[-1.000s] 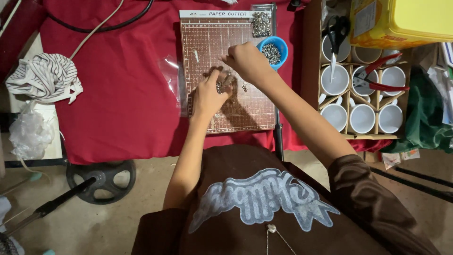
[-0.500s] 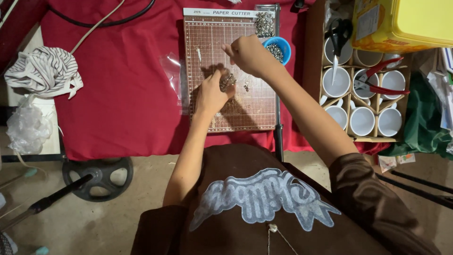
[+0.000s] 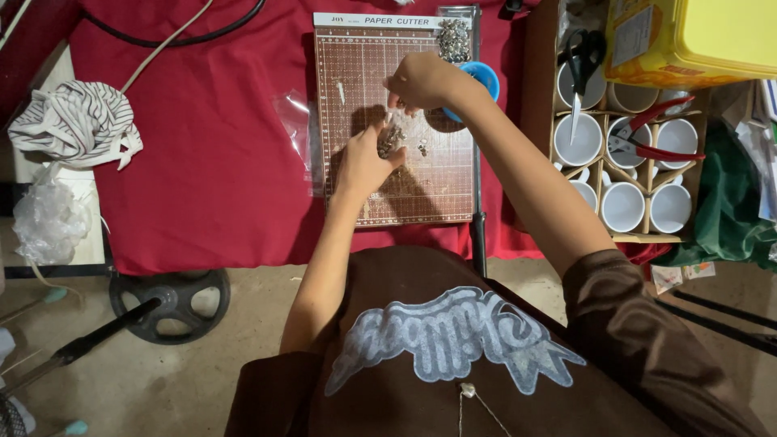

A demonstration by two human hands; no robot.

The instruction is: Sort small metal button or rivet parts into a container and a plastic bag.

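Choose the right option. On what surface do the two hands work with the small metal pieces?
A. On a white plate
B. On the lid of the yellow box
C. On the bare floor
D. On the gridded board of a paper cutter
D: the left hand and the right hand meet over the small metal pieces, which lie on the gridded board upon the red cloth.

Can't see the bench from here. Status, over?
Left hand holds a cluster of small metal pieces. Right hand pinching above it. Both over gridded cutting board. Blue bowl beside right wrist.
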